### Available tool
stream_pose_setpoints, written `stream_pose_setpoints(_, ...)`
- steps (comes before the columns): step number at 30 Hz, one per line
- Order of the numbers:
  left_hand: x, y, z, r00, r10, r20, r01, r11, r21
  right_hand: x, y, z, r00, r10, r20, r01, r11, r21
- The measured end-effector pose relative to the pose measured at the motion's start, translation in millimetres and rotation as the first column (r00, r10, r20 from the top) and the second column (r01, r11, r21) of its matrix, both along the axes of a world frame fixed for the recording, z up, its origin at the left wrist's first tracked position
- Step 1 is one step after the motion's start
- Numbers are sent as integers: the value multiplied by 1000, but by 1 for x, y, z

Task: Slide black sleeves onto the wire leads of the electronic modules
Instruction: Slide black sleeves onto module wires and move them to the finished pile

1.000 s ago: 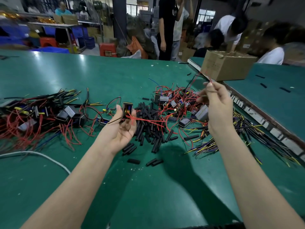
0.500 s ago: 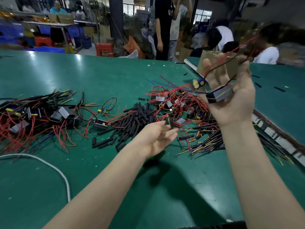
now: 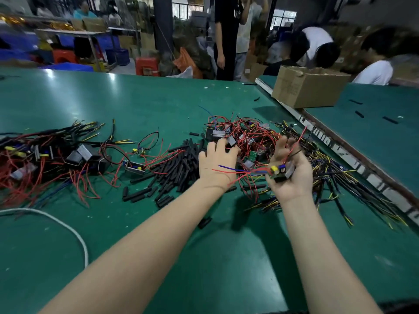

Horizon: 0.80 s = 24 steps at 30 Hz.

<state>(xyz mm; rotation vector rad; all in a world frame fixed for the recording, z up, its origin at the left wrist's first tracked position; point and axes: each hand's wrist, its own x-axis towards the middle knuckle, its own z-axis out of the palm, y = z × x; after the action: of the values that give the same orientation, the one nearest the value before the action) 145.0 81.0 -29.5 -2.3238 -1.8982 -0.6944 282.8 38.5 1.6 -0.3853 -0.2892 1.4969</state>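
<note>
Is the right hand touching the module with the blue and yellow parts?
Touching. In the head view the right hand holds the module in its palm, fingers curled round it.

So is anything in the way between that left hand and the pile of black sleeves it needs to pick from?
Nothing visible blocks it. The left hand hovers at the right edge of the black sleeves; only loose red leads from the module in the right hand cross its back.
</note>
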Motion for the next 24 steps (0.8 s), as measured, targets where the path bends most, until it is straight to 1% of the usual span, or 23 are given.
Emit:
stream_pose_setpoints(2,2,12,3,997,-16,-78,7,994,-107,0,1,-14,996,37,-77,-40,998,-45)
stream_pose_setpoints(3,2,17,3,996,-17,-86,5,990,-141,0,2,-19,993,52,-101,-59,996,-60)
stream_pose_setpoints(5,3,23,-1,997,-14,-69,4,989,-151,0,5,-24,993,58,-102,-66,994,-84)
stream_pose_setpoints(10,12,26,-14,996,73,59,-69,995,-66,-8,7,-28,997,78,-29,-82,987,-141)
stream_pose_setpoints(12,12,27,-18,995,65,76,-64,998,-15,-11,5,-28,996,84,-27,-87,984,-155)
stream_pose_setpoints(13,12,27,-19,993,47,108,-48,999,0,-11,4,-29,996,82,-29,-86,984,-157)
stream_pose_setpoints(14,12,26,-18,984,27,177,-29,1000,10,-10,4,-29,996,79,-32,-83,985,-154)
stream_pose_setpoints(15,10,25,-16,959,4,284,-9,1000,18,-10,2,-29,996,76,-34,-81,986,-148)
stream_pose_setpoints(16,8,23,-14,910,-17,414,7,1000,27,-10,1,-29,996,78,-34,-82,987,-138)
stream_pose_setpoints(17,2,20,-10,840,-35,541,22,999,31,-10,0,-28,996,81,-34,-84,988,-128)
stream_pose_setpoints(18,-5,16,-5,754,-47,655,37,999,29,-10,-1,-28,996,84,-34,-88,989,-122)
stream_pose_setpoints(20,-25,12,4,556,-35,831,44,999,13,-11,-1,-26,996,91,-26,-93,989,-115)
stream_pose_setpoints(21,-36,11,7,447,-9,895,25,1000,-3,-13,-2,-26,995,97,-17,-98,989,-112)
stream_pose_setpoints(23,-58,12,17,224,53,973,3,998,-55,-15,-3,-26,993,115,0,-114,988,-103)
stream_pose_setpoints(24,-68,13,21,82,85,993,33,996,-88,-17,-4,-27,992,124,12,-123,987,-103)
